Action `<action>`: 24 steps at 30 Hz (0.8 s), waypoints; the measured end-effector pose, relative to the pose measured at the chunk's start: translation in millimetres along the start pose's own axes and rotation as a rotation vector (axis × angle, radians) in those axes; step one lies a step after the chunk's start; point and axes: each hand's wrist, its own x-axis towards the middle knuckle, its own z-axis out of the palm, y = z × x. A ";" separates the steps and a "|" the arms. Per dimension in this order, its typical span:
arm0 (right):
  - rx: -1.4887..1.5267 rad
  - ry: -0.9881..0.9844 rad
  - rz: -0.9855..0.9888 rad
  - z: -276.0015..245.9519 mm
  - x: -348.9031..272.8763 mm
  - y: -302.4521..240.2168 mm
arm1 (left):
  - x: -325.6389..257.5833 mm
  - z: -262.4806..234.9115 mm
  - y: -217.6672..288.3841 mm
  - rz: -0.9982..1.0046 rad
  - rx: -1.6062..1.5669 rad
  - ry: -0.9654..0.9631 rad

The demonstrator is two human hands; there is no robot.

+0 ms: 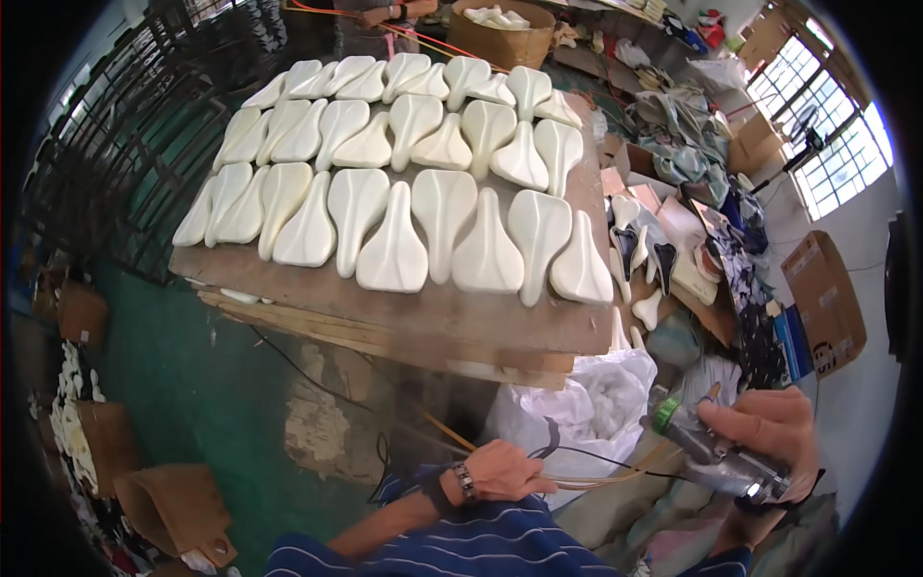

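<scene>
Boards make a big counter (433,322) with rows of white bike seat shapes (413,173) lying flat on top. Below it sits a white plastic bag (586,409). The right hand (769,428) is low on the right, fingers wrapped tight around a shiny metal spray gun (716,452) with a green knob. The left hand (500,471) rests lower down, fingers curled loosely, touching thin hoses (586,478). A watch (464,481) is on that wrist.

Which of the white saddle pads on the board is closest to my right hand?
The white saddle pad at the front row's right end, nearest the right hand holding the spray gun.
</scene>
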 end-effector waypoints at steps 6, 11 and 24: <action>-0.018 0.187 0.092 5.7 -13.1 27.3 | 0.8 7.1 -2.7 -0.056 -0.010 -0.012; 0.003 0.050 0.046 -7.3 -20.8 21.2 | 6.4 5.6 -1.3 0.004 0.016 -0.015; 0.052 0.050 -0.059 -0.6 -38.6 20.8 | 9.5 10.7 -1.1 -0.012 0.020 -0.020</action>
